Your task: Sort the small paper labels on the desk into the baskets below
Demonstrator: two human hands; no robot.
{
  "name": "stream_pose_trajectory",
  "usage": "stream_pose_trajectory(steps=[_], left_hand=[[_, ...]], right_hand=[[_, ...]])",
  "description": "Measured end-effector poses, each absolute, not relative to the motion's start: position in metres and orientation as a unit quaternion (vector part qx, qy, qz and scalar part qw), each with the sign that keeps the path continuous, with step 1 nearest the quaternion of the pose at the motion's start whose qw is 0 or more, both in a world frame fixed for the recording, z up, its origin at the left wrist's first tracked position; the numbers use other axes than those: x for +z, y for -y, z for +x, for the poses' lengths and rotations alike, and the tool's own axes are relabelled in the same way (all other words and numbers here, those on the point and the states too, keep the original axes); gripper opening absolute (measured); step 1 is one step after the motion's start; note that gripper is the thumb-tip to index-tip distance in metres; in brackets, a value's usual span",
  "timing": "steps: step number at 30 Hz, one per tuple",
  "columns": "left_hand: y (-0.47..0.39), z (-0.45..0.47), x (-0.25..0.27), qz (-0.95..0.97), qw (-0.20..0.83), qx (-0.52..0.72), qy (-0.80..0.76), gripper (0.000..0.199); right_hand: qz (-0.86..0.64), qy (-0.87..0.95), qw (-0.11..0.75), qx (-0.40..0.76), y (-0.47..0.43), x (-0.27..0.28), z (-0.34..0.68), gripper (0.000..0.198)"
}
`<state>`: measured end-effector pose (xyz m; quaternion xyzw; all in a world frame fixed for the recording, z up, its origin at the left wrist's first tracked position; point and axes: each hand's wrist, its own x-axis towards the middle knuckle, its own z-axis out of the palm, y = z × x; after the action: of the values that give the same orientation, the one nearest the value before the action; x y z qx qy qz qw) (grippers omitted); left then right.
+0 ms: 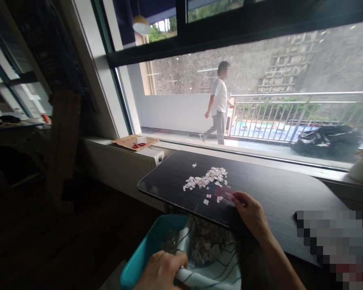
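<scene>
My right hand (254, 215) is closed, thumb and fingers pinching a thin see-through protractor (225, 193) with red markings, low over the dark table. Just past it lies a heap of small white and pinkish paper scraps (207, 178). A few loose scraps (206, 202) are scattered nearer the table's front edge. My left hand (161, 266) is closed on the rim of a pale, dark-lined bag (211, 278). That bag sits inside a teal bin (139, 255) below the table edge and contains many paper scraps. Part of my left fingers is hidden.
The dark table (278, 201) stands against the window. Red-handled scissors (139, 145) rest on brown cardboard (124, 142) on the sill, above a radiator (148, 159). A blurred-out object (332, 241) is at the table's right. Outside, a person (219, 100) walks past a railing.
</scene>
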<state>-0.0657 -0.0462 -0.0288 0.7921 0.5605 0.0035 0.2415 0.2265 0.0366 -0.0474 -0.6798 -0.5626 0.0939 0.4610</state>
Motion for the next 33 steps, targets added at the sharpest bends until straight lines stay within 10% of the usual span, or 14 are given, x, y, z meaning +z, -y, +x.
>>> stream_pose_trajectory(steps=[33], left_hand=[[0.046,-0.07,-0.045,0.805,0.229,0.007,-0.548,0.027]], right_hand=[[-0.719,0.503,0.471,0.09,-0.028,-0.035,0.222,0.033]])
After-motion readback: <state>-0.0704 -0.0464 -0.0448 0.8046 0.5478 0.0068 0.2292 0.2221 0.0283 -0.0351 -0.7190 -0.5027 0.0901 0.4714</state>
